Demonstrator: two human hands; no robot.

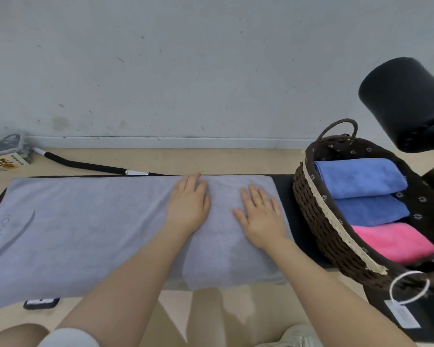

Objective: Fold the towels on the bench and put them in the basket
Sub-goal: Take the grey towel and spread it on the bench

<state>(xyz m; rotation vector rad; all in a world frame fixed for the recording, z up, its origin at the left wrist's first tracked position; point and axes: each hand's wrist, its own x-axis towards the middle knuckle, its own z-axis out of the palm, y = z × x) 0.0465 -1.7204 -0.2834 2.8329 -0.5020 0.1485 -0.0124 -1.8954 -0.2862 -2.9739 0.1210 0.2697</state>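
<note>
Fingers on both my left hand [189, 204] and right hand [261, 216] are spread flat, gripping nothing, pressing the grey towel [90, 234] on the bench [283, 186]; basket [318, 221] sits at 3 o'clock. Soft, floppy stuff, so I'd probably pinch the corners at 9 o'clock

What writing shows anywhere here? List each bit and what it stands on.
Nothing here reads clearly.
Grey towel: a woven logo with letters and a curved stroke near its left end, seen sideways, too faint to read.
Box on the floor at far left: large dark characters on yellow, too blurred to read.
White tag on a cord loop by the basket: any print too small to read.
</note>
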